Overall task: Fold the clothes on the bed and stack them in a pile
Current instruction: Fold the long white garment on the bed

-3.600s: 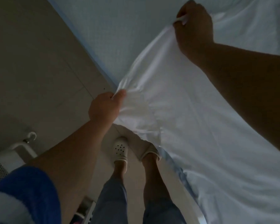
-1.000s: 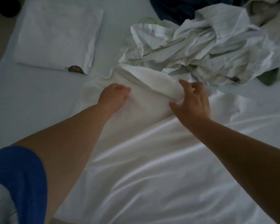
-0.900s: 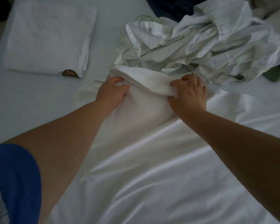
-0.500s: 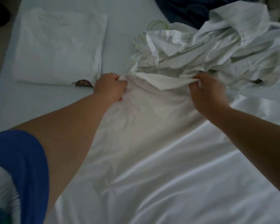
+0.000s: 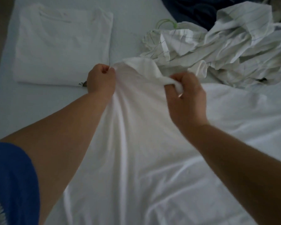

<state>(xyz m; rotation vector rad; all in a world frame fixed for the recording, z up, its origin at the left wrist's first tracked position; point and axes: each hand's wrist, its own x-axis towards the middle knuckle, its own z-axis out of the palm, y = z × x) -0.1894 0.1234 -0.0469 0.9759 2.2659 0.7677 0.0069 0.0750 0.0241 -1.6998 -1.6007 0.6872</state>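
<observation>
Two fists pinch the far edge of a white garment (image 5: 136,127) and lift it off the bed (image 5: 136,18) — left hand (image 5: 101,80) knuckles-up, right hand (image 5: 186,98) bunching cloth between curled fingers — arms stretched forward, a folded white shirt (image 5: 62,44) beyond left, a rumpled striped heap (image 5: 225,41) beyond right.

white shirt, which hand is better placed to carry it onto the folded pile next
Left, probably. The left hand grips the white shirt right beside the folded pile; the right hand grips nearer the crumpled striped garment.
</observation>
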